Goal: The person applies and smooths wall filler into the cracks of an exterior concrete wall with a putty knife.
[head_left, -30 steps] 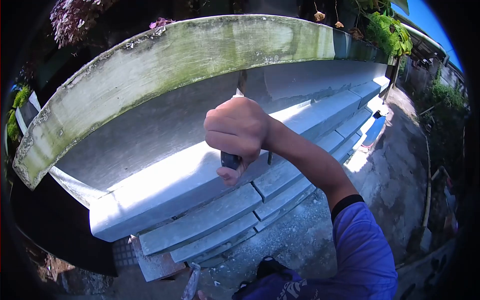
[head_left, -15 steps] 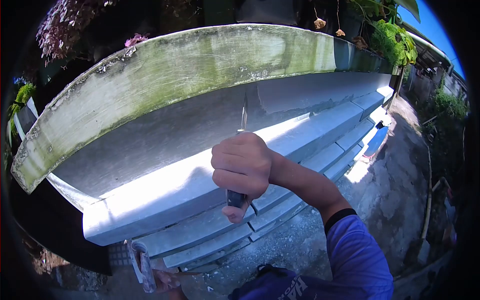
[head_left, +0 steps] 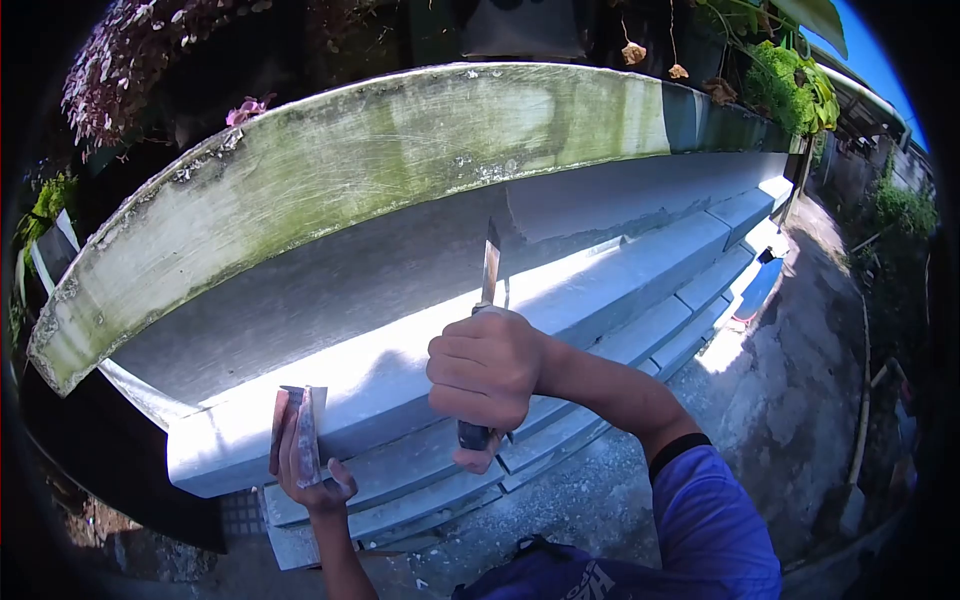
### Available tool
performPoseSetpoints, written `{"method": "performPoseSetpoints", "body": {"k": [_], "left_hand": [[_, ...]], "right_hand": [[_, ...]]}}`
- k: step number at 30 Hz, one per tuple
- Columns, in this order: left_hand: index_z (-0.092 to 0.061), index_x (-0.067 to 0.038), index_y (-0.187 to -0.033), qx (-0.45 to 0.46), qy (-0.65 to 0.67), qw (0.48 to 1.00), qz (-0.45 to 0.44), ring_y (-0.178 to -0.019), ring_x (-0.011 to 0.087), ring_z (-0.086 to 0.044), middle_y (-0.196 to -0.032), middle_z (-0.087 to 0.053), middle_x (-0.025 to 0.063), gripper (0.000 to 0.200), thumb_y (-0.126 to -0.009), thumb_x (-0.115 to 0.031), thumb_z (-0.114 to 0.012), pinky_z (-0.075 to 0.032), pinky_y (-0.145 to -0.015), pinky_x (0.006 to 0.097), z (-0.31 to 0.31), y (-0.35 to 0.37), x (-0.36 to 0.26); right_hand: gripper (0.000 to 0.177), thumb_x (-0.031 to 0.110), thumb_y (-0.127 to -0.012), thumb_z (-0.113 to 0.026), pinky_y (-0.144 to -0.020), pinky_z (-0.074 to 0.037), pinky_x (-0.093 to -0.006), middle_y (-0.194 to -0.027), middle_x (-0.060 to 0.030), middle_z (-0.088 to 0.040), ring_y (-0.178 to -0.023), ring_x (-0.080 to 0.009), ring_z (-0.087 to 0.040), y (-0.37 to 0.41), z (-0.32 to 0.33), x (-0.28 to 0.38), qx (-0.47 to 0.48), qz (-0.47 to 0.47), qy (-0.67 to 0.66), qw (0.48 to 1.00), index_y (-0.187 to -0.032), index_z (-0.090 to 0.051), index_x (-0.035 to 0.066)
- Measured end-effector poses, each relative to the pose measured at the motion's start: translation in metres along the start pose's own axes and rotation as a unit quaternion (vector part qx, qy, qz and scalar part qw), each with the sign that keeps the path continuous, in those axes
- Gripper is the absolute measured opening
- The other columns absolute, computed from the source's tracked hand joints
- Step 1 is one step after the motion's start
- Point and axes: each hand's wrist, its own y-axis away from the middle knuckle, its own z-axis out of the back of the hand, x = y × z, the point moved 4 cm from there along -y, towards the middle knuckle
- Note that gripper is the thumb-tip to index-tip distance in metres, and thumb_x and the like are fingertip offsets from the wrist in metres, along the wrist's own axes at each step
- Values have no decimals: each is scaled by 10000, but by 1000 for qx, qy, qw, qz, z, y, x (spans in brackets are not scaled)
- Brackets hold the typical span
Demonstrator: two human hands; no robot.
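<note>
My right hand (head_left: 483, 368) is a fist round the dark handle of a knife-like tool (head_left: 490, 268), which shows a narrow metal blade pointing up toward the grey wall face (head_left: 330, 275). The blade tip looks close to that wall; contact cannot be told. Lower left, my left hand (head_left: 312, 482) grips a flat, bent piece with pale smears (head_left: 308, 435), fingers along it and thumb out to the side. That piece stands before the sunlit top ledge (head_left: 235, 415) of the steps.
A curved, mossy concrete rim (head_left: 400, 140) overhangs the wall. Grey stepped ledges (head_left: 420, 500) descend toward me. Plants (head_left: 785, 90) hang over the rim at the right, and a blue object (head_left: 757, 290) sits by the far end of the steps.
My left hand has risen from the bottom edge to the front of the ledge, carrying the flat piece. My right hand, still holding the knife-like tool, sits slightly lower in view.
</note>
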Motion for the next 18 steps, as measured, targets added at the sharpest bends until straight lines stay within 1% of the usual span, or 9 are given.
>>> {"method": "performPoseSetpoints", "body": {"k": [1, 3, 5, 8, 9, 11, 13, 16, 18], "left_hand": [[-623, 26, -1250, -7, -6, 1000, 0, -1195, 351, -636, -1236, -681, 177, 484, -920, -301, -486, -451, -1065, 480, -3, 6, 3], [-624, 26, -1249, -16, -8, 1000, -5, -1188, 354, -636, -1231, -680, 178, 478, -920, -293, -487, -450, -1061, 481, -5, 13, 9], [-624, 26, -1248, -28, -11, 999, -13, -1181, 357, -636, -1226, -679, 180, 472, -920, -285, -489, -449, -1056, 481, -8, 14, 10], [-625, 26, -1245, -41, -10, 999, -23, -1170, 361, -635, -1218, -677, 183, 463, -919, -274, -490, -447, -1049, 482, -12, 16, 13], [-625, 26, -1245, -46, -9, 999, -25, -1166, 362, -635, -1216, -677, 184, 460, -919, -270, -491, -446, -1047, 482, -12, 17, 13], [-625, 25, -1243, -50, -9, 998, -29, -1159, 365, -635, -1210, -676, 185, 454, -919, -263, -492, -445, -1042, 482, -13, 19, 13], [-626, 25, -1242, -53, -9, 998, -30, -1151, 368, -635, -1205, -675, 187, 448, -918, -255, -494, -444, -1038, 483, -14, 22, 13], [-627, 25, -1240, -57, -9, 998, -34, -1140, 372, -634, -1197, -673, 190, 439, -918, -243, -496, -442, -1031, 483, -16, 22, 14], [-627, 25, -1238, -57, -6, 998, -34, -1133, 375, -634, -1192, -672, 192, 434, -917, -236, -497, -441, -1026, 484, -16, 21, 14]], "right_hand": [[472, 478, -728, -708, -445, -444, -333, -618, -29, -438, -507, -216, -501, 1, -4, 6, 6, 29, 6, 1000, -619, -457, 93], [462, 443, -856, -572, -436, -437, -307, -627, -42, -448, -523, -200, -526, 22, 0, -32, 18, -24, 12, 999, -614, -449, 70], [485, 415, -939, -493, -438, -444, -305, -632, -45, -460, -528, -184, -541, 11, 2, -32, 26, -10, 91, 995, -612, -446, 60], [457, 415, -876, -597, -439, -441, -303, -625, -39, -457, -507, -188, -530, -8, -3, 7, -17, 35, 6, 999, -623, -465, 58], [472, 431, -875, -607, -438, -439, -300, -620, -34, -459, -499, -185, -528, -5, -5, 7, -23, 42, 12, 999, -621, -465, 60], [530, 517, -849, -616, -457, -458, -323, -619, -38, -460, -517, -210, -527, 29, -15, -28, -8, 3, 53, 999, -619, -460, 66], [583, 580, -850, -598, -469, -468, -341, -611, -39, -459, -521, -220, -521, 18, -13, -27, 7, -5, 98, 995, -611, -450, 69], [519, 498, -863, -596, -443, -417, -314, -615, -25, -423, -507, -196, -500, 5, -27, 11, 19, 79, 56, 995, -622, -454, 61], [531, 515, -854, -583, -445, -422, -315, -611, -46, -424, -505, -208, -507, 18, -21, -23, 3, 25, 71, 997, -612, -435, 67]]}}
